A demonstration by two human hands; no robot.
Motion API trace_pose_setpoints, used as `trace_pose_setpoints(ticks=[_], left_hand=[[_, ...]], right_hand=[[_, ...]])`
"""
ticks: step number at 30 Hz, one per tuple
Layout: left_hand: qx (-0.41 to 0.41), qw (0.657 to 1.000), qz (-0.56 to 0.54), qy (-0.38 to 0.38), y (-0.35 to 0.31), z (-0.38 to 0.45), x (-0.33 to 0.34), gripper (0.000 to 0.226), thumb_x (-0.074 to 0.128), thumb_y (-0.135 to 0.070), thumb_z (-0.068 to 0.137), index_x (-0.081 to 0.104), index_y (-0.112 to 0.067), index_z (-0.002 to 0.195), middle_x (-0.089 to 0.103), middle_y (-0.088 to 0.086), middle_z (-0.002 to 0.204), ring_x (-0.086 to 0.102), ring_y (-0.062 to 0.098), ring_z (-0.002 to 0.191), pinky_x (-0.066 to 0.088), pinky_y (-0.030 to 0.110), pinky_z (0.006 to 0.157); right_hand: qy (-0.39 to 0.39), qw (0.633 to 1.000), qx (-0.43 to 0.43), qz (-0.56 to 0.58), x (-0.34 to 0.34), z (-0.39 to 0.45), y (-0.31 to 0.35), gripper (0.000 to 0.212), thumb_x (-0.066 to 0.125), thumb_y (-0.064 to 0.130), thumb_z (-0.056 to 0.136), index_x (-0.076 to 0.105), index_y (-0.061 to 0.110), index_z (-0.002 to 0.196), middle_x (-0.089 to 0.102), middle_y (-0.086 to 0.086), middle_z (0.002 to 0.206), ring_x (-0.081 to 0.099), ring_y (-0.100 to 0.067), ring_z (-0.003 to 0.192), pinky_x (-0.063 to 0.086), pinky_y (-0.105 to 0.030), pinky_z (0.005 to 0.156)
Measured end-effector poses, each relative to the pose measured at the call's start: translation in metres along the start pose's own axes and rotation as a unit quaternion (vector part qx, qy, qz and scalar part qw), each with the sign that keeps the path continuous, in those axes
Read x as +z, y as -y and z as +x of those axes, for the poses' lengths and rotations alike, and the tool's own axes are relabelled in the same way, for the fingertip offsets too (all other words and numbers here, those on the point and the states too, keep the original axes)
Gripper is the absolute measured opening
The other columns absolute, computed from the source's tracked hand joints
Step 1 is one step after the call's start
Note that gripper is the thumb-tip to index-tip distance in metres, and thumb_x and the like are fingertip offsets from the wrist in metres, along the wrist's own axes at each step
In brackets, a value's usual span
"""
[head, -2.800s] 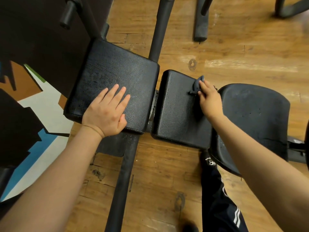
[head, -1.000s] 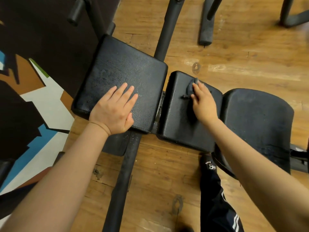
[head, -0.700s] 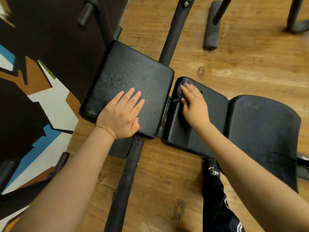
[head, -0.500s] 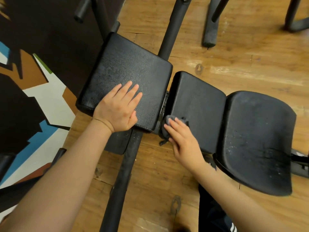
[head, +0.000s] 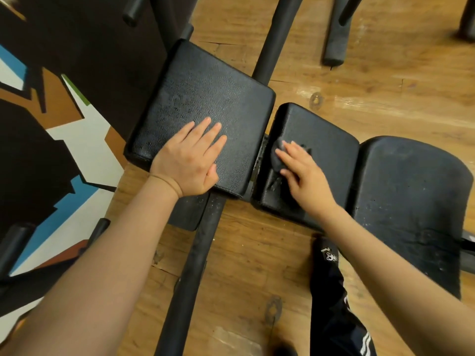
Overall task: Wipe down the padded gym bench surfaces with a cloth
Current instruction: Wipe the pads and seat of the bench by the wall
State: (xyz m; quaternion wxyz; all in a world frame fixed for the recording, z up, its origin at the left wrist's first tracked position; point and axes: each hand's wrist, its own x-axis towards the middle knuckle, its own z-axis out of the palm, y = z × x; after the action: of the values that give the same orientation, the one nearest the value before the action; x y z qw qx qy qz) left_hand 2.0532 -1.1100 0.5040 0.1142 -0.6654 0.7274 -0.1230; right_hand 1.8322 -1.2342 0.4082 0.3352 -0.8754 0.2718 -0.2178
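Three black padded bench sections lie in a row. My left hand (head: 191, 160) rests flat, fingers straight, on the near part of the left square pad (head: 203, 98). My right hand (head: 302, 173) presses a dark grey cloth (head: 277, 156) onto the left edge of the middle pad (head: 326, 142); the fingers lie fairly straight over the cloth, and most of it is hidden under them. The curved right pad (head: 413, 191) is dusty and speckled, and nothing touches it.
Black metal frame tubes (head: 190, 273) run under the pads across the wooden floor (head: 385, 93). A painted wall panel (head: 64, 124) stands at the left. Other machine legs (head: 334, 34) are at the top right. My dark trouser leg (head: 334, 304) is below the middle pad.
My right hand has slid the cloth from the middle pad's near left corner up along its left edge. Earlier it wiped from the far right across to the left. The left hand stayed put.
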Motion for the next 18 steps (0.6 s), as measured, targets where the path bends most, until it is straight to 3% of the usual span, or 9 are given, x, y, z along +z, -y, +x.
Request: trace_pose_setpoints(ticks=[6, 11, 18], left_hand=[[-0.005, 1.000, -0.002, -0.003, 0.001, 0.000, 0.000, 0.055, 0.037, -0.027, 0.082, 0.059, -0.001, 0.124, 0.055, 0.023, 0.132, 0.051, 0.040, 0.123, 0.038, 0.049, 0.102], [-0.004, 1.000, -0.001, -0.002, 0.000, 0.001, -0.001, 0.055, 0.037, -0.027, 0.081, 0.059, -0.001, 0.124, 0.055, 0.023, 0.132, 0.051, 0.040, 0.123, 0.039, 0.048, 0.102], [-0.009, 1.000, -0.008, 0.002, -0.001, 0.000, -0.002, 0.055, 0.037, -0.027, 0.081, 0.060, -0.001, 0.124, 0.055, 0.023, 0.132, 0.051, 0.040, 0.123, 0.039, 0.048, 0.102]], right_hand=[[-0.022, 0.991, 0.128, 0.042, -0.036, 0.084, -0.035, 0.043, 0.058, 0.003, 0.087, 0.052, 0.004, 0.130, 0.044, -0.014, 0.141, 0.038, -0.025, 0.133, 0.017, -0.015, 0.107], [0.069, 0.984, 0.140, 0.083, -0.057, 0.112, -0.044, 0.049, 0.067, 0.004, 0.082, 0.054, 0.007, 0.129, 0.054, -0.006, 0.131, 0.043, -0.005, 0.117, 0.024, -0.009, 0.098], [0.090, 0.958, 0.270, 0.036, -0.091, 0.058, -0.105, 0.042, 0.064, 0.006, 0.086, 0.056, 0.006, 0.127, 0.058, -0.012, 0.126, 0.050, -0.021, 0.120, 0.034, -0.023, 0.094]])
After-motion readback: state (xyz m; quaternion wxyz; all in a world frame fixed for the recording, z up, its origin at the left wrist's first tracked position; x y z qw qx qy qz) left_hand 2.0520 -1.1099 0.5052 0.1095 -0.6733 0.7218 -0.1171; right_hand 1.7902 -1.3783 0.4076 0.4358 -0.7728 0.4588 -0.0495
